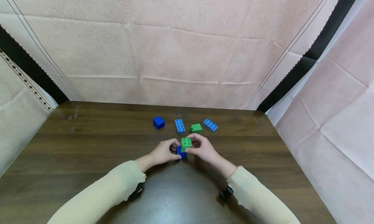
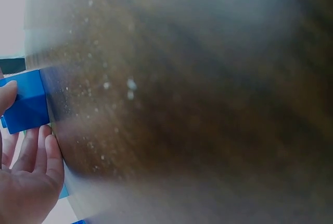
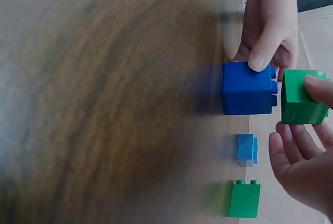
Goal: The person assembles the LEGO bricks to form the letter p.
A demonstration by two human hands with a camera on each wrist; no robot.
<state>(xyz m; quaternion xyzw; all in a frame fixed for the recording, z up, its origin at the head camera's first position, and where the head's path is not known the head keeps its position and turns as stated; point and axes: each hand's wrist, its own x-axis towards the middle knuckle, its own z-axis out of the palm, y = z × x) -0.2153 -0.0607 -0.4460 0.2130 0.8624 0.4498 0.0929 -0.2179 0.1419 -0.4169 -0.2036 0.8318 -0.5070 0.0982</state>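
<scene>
My left hand (image 1: 162, 152) pinches a dark blue toy brick (image 3: 248, 89) between thumb and fingers; the brick stands on the table with its studs up. A green toy brick (image 1: 186, 144) is in my right hand (image 1: 203, 149), gripped between thumb and fingers, studs up. It hangs just above the blue brick, and the right wrist view shows a small gap between the two. In the left wrist view the blue brick (image 2: 25, 101) appears at the left edge, under the thumb, and the green one is mostly hidden.
Behind the hands, on the brown table (image 1: 87, 146), lie another dark blue brick (image 1: 158, 122), a light blue brick (image 1: 180, 126), a green brick lying on its side (image 1: 196, 128) and a second light blue brick (image 1: 210, 125). Pale cloth (image 1: 175, 55) hangs behind the table.
</scene>
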